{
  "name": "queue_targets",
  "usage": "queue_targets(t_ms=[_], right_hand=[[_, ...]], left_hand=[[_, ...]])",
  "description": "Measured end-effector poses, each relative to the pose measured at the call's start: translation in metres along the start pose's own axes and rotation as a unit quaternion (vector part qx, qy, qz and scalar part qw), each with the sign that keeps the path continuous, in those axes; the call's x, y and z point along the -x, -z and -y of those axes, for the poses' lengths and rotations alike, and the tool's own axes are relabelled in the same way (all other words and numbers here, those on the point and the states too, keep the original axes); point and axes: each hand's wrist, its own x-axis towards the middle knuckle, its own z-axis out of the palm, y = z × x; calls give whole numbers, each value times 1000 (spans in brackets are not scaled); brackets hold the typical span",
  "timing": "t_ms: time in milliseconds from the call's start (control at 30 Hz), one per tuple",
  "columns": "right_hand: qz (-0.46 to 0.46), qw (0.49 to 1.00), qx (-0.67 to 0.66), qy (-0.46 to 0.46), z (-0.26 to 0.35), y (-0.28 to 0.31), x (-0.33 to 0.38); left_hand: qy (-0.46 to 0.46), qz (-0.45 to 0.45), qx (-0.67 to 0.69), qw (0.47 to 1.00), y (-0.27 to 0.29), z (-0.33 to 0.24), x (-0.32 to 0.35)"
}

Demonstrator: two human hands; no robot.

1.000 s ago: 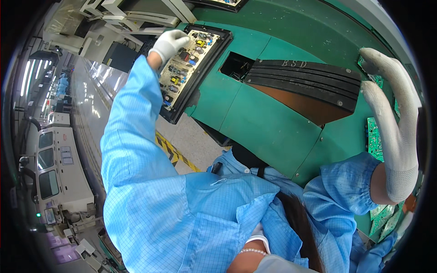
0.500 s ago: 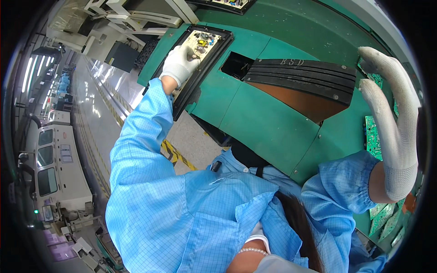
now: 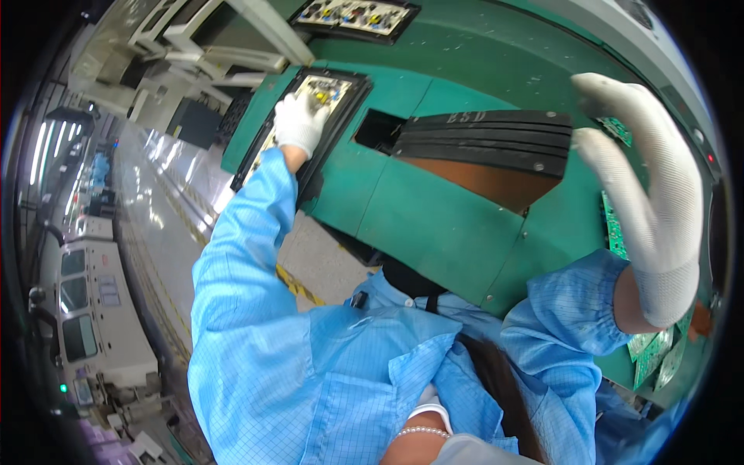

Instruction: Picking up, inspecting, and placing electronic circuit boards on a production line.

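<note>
My left hand [image 3: 301, 124], in a white knit glove, reaches over a cream circuit board [image 3: 329, 87] dotted with components, set in a black frame [image 3: 350, 99]. Its thumb and fingertips are bent together against the board's surface; what they pinch, if anything, is too small to make out. Also gloved, my right hand [image 3: 659, 186] is raised at the right above the green bench [image 3: 442, 201]. Its thumb and fingers are spread in a wide C with nothing visible between them. Several green circuit boards [image 3: 612, 225] lie beyond and beneath it, partly hidden by the hand.
A black-topped block with brown sides [image 3: 488, 143] stands mid-bench, beside a dark square opening [image 3: 378, 130]. Farther back sits another framed board [image 3: 356, 15]. White machine arms [image 3: 271, 31] rise at the far left. More green boards [image 3: 655, 356] are at the lower right.
The view has shifted, so the bench and block appear farther left and a little lower. My left hand stays at the framed board; my right hand keeps its wide, spread shape.
</note>
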Motion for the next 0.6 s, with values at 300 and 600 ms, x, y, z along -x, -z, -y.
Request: queue_targets(t_ms=[300,600], right_hand=[[1,990,-55,126,0,7,16],[-54,992,-18,112,1,7,24]], left_hand=[[37,30,194,980,22,-17,-1],[-67,-105,262,957,7,30,-7]])
